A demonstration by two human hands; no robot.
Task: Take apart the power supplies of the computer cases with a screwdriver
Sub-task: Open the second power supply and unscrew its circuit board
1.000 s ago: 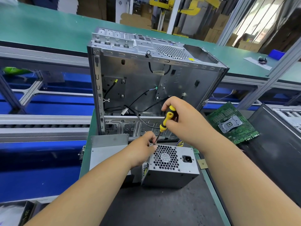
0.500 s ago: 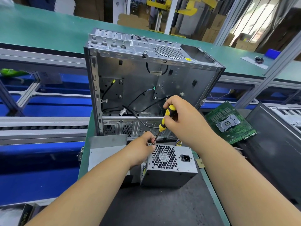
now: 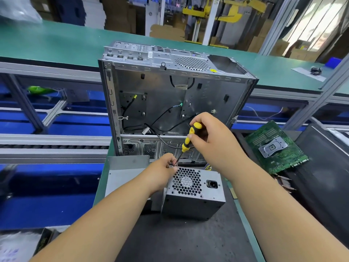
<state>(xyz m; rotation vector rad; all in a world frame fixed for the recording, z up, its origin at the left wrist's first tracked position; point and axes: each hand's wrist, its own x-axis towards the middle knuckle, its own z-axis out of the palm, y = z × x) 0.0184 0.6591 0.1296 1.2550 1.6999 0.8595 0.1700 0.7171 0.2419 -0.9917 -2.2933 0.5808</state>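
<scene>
Nearest the camera, two bare forearms reach forward over the dark mat (image 3: 188,241) covering the table. On that mat sits the grey power supply (image 3: 194,193), its honeycomb fan grille and black mains socket facing up toward the viewer. The left hand (image 3: 162,174) rests at the unit's upper left corner, its fingers curled in a pinch around the lower end of the screwdriver shaft, right where the tip meets the casing (the screw itself is too small to make out). Just above, the right hand (image 3: 213,138) grips the yellow-and-black handle of the screwdriver (image 3: 188,140), fingers wrapped closed around it, the tool tilted down and to the left. A flat grey metal panel (image 3: 128,173) lies just left of the power supply. Behind both stands the open computer case (image 3: 170,99), upright, with loose black cables hanging inside. To the right lies a green motherboard (image 3: 273,146), and beyond the case runs a long green conveyor belt (image 3: 75,46).
</scene>
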